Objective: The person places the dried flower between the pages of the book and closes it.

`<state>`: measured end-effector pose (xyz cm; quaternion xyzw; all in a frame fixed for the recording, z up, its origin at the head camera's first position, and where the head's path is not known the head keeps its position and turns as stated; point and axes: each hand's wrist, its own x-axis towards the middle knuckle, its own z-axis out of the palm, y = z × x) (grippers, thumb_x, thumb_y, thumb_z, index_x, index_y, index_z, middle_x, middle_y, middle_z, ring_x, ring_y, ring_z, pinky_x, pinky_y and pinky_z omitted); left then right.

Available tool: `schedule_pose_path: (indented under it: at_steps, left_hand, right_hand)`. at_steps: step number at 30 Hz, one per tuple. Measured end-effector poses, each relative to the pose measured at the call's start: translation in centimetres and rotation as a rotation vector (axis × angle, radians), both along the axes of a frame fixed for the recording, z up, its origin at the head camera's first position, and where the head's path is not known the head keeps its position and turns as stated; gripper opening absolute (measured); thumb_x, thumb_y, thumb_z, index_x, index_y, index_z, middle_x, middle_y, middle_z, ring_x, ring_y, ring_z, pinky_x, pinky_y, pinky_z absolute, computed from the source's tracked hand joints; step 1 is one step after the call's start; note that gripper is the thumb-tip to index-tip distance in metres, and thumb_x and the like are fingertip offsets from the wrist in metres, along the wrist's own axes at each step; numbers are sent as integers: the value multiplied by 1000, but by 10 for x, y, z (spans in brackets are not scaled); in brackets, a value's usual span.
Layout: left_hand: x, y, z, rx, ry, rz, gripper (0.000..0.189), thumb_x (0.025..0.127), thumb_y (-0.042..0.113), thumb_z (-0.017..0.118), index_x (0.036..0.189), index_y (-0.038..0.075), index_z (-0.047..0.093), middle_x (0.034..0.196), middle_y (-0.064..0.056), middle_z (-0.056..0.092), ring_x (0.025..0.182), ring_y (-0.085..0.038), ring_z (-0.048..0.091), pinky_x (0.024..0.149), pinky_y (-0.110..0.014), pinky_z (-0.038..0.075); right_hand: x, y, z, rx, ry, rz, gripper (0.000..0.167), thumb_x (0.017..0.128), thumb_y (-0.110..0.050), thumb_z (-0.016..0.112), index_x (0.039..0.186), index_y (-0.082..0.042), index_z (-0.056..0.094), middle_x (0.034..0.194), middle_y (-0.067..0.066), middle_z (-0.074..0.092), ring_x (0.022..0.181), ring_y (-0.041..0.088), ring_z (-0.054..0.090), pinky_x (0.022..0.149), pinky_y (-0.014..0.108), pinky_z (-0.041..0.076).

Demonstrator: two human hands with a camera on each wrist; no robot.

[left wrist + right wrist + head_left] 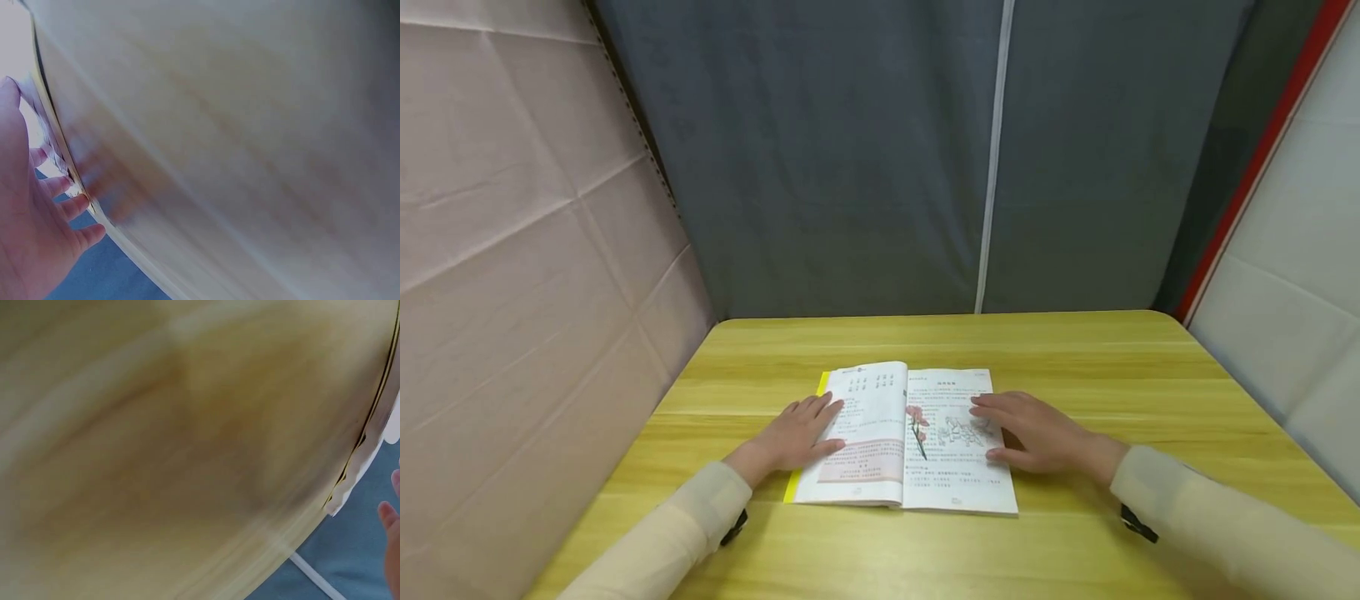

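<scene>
An open book [868,429] lies on the wooden table, its printed pages facing up and a yellow cover edge [791,487] showing along the left side. On the right page, close to the spine, is a pink flower with a dark stem [917,427]; whether it is a loose piece or printed cannot be told. My left hand [797,433] rests with spread fingers on the left page's outer side. Over the right page's outer edge lies my right hand [1041,435], fingers loosely extended. The left wrist view shows the left hand's fingers [76,206] at the book's edge; the right wrist view catches only fingertips [387,514].
The wood-grain table [910,558] has rounded far corners. A dark grey curtain [850,167] with a pale vertical strip stands behind it. Pale creased sheeting [535,250] hangs at the left, and a white panel [1292,292] with a red border at the right.
</scene>
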<state>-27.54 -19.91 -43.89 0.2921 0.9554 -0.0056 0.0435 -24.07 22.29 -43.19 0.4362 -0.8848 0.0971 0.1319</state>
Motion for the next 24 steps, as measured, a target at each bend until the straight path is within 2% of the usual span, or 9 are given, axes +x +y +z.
schedule_pose_path:
  at_steps: [3, 10, 14, 17, 24]
  left_hand:
    - [0, 0, -1, 23, -23, 21, 78, 97, 62, 38, 155, 12, 24, 158, -17, 20, 140, -41, 23, 111, -53, 21]
    - [0, 0, -1, 82, -73, 63, 78, 95, 62, 43, 156, 17, 23, 159, -18, 15, 140, -45, 21, 111, -54, 20]
    - [-1, -1, 0, 101, -82, 60, 77, 95, 61, 44, 156, 18, 24, 159, -19, 15, 140, -45, 21, 111, -54, 19]
    - [-1, -2, 0, 110, -89, 64, 77, 95, 61, 45, 156, 19, 24, 159, -18, 15, 141, -44, 21, 112, -54, 18]
    - [-2, -5, -1, 155, -80, 70, 77, 94, 62, 48, 156, 22, 25, 158, -17, 18, 142, -39, 22, 112, -53, 19]
  right_hand:
    - [2, 6, -4, 22, 8, 17, 65, 93, -50, 59, 141, -7, 51, 145, 11, 47, 129, 32, 46, 101, 52, 38]
    - [8, 14, -8, 111, -155, -40, 75, 94, -59, 49, 150, -11, 38, 154, 8, 34, 137, 33, 35, 108, 51, 30]
    - [10, 17, -10, 150, -190, -44, 76, 95, -61, 45, 152, -11, 34, 157, 7, 30, 138, 35, 34, 108, 52, 30]
    - [10, 18, -12, 155, -176, -24, 76, 96, -60, 45, 152, -10, 34, 157, 8, 29, 138, 34, 34, 108, 51, 31]
    - [6, 21, -16, 196, -58, 33, 74, 97, -58, 44, 151, -9, 35, 156, 9, 31, 138, 30, 35, 107, 46, 34]
